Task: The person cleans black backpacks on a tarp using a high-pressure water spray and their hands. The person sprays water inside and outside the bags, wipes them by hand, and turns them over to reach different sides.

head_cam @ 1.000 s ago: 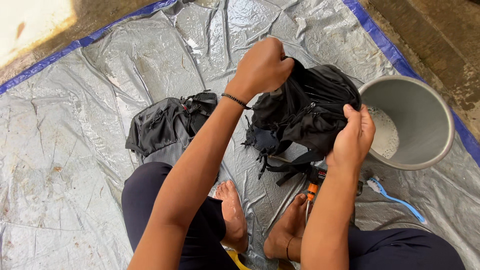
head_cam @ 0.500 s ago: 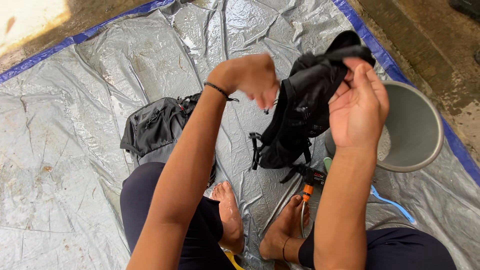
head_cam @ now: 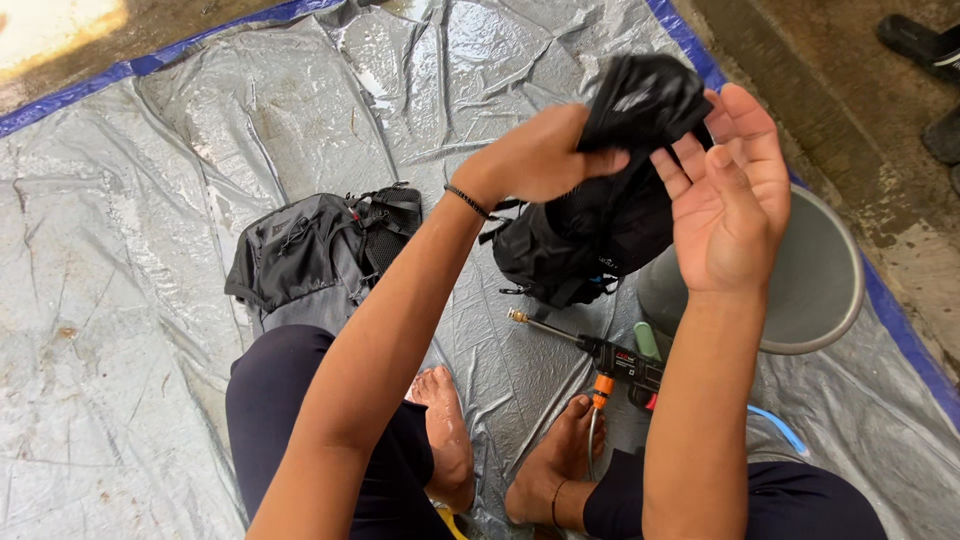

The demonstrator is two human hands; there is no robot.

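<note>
A black backpack point(head_cam: 600, 215) hangs lifted in front of me, above the wet tarp. My left hand point(head_cam: 540, 155) grips its upper part, fingers closed on the black fabric. My right hand point(head_cam: 728, 195) is held palm up against the pack's right side, fingers spread and touching the fabric near the top. A thin black bracelet circles my left wrist. The pack's lower end dangles over the tarp near the bucket.
A grey backpack point(head_cam: 300, 255) lies on the silver tarp point(head_cam: 120, 300) at left. A grey bucket point(head_cam: 815, 280) stands at right. A black spray gun with brass nozzle point(head_cam: 600, 355) and hose lies by my bare feet point(head_cam: 450, 440). Dark sandals point(head_cam: 920, 45) sit top right.
The black backpack has been lifted higher and turned. My left hand moved onto its top and took hold; my right hand opened flat against its side.
</note>
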